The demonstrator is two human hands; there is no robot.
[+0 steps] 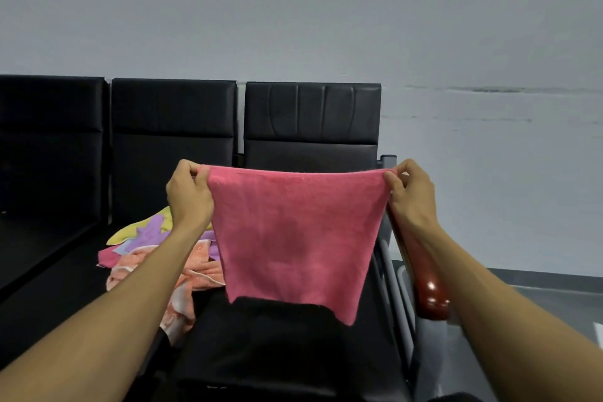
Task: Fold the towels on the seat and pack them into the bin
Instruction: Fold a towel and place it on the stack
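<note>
Nearest the camera, two bare forearms reach forward over the seat (277,352), a black padded cushion in a row of joined chairs. At their ends, the left hand (187,194) pinches one top corner of a pink towel (295,238) between thumb and curled fingers, and the right hand (411,192) pinches the other top corner the same way. The towel hangs flat and spread between them, top edge pulled nearly straight, lower edge clear of the cushion and a little uneven, with the right lower corner dropping lowest.

Just beyond the left forearm, a loose pile (156,258) of unfolded towels in orange, purple, yellow and pink lies on the neighbouring seat, partly hidden by the arm. By the right forearm runs a polished wooden armrest (427,287) on a grey metal frame. Behind stand the black backrests (311,121) and a pale wall (293,10). No bin is in view.

The step in hand looks like the start of folding this one towel: it is opened out and squared, not yet creased. The next move likely calls for bringing the two held corners together, or lowering the cloth onto the cushion to fold it in half, keeping edges matched. The pile suggests most of the task is yet to do.
</note>
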